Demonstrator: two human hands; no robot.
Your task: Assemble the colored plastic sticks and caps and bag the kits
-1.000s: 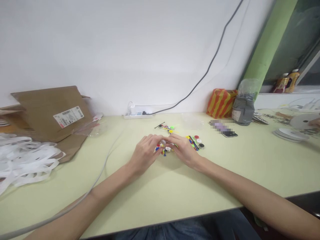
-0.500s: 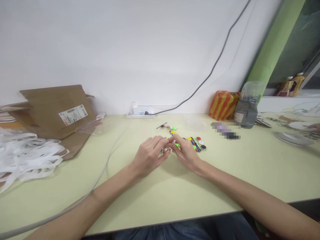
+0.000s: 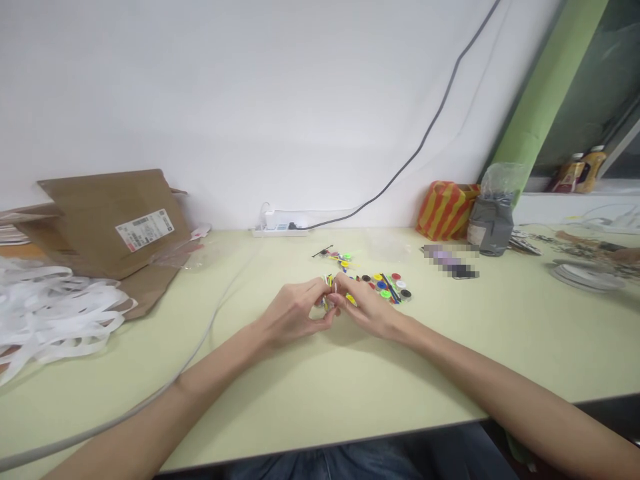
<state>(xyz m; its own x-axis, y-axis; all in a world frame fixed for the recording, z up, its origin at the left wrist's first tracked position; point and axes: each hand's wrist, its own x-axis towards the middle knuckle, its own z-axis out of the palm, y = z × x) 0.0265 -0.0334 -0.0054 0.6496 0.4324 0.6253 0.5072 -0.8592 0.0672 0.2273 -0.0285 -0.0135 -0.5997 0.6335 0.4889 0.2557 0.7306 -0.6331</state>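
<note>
My left hand (image 3: 295, 308) is closed in a pinch, its fingertips meeting those of my right hand above the table; what it grips is hidden. Between the thumb and forefinger of my right hand (image 3: 367, 305) shows a small white piece (image 3: 335, 288), too small to name. Small coloured parts partly show behind the fingers. To the right of my hands lie several round discs, among them a red disc (image 3: 396, 276), a black disc (image 3: 406, 294) and a blue disc (image 3: 381, 285), with dark thin sticks (image 3: 390, 288) between them.
A small pile of coloured parts (image 3: 343, 257) lies farther back. A grey cable (image 3: 213, 327) crosses the left side, beneath which my left forearm passes. White strips (image 3: 60, 313) and a cardboard box (image 3: 105, 227) stand left; a power strip (image 3: 280, 231), striped bag (image 3: 443, 210) and phone (image 3: 465, 271) lie beyond.
Both hands have shifted slightly left and turned a little, uncovering more of the discs on the right. The white piece between my fingers shows more plainly now.
</note>
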